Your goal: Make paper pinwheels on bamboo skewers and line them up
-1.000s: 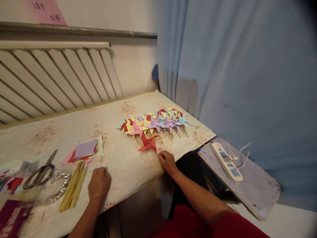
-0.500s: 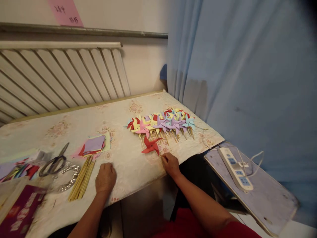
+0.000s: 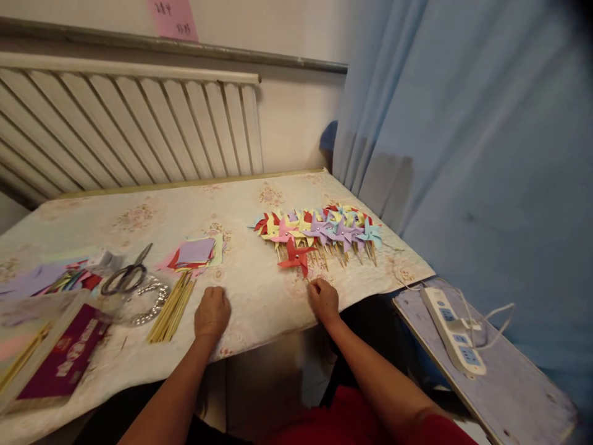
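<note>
A red paper pinwheel is pinched by its stick in my right hand, just above the flowered table cover. Its blades overlap the front of a bunch of pinwheels in pink, purple, yellow, red and light blue, lying together with their sticks towards me. My left hand rests on the table as a loose fist, palm side hidden. Beside it lies a bundle of thin wooden sticks. Beyond them is a stack of coloured paper squares, purple on top.
Black-handled scissors and shiny small fasteners in a clear bag lie left of the sticks. Further left are coloured paper scraps and a purple box. A white power strip sits on a lower board at right, near a blue curtain.
The view has turned a little to the left. My right hand has brought the red pinwheel slightly closer to the bunch. The left hand stays a fist on the table.
</note>
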Tool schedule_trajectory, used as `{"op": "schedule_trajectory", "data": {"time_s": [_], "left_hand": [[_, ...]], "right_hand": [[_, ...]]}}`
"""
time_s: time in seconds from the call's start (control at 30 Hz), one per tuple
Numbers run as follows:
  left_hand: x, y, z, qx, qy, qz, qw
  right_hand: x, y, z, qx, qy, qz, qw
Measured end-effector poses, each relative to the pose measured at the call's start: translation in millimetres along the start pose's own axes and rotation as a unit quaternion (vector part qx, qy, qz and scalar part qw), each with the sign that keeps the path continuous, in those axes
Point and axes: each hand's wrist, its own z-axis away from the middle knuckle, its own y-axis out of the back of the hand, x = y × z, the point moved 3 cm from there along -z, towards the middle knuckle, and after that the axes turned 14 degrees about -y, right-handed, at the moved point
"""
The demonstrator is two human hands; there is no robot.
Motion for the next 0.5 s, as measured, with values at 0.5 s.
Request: {"op": "schedule_trajectory", "data": {"time_s": [0.5], "left_hand": [[1, 1.7, 2, -0.019, 0.014, 0.035, 0.999]], "right_hand": [[-19, -22, -18, 0.05, -0.073, -0.015, 0.996]]}}
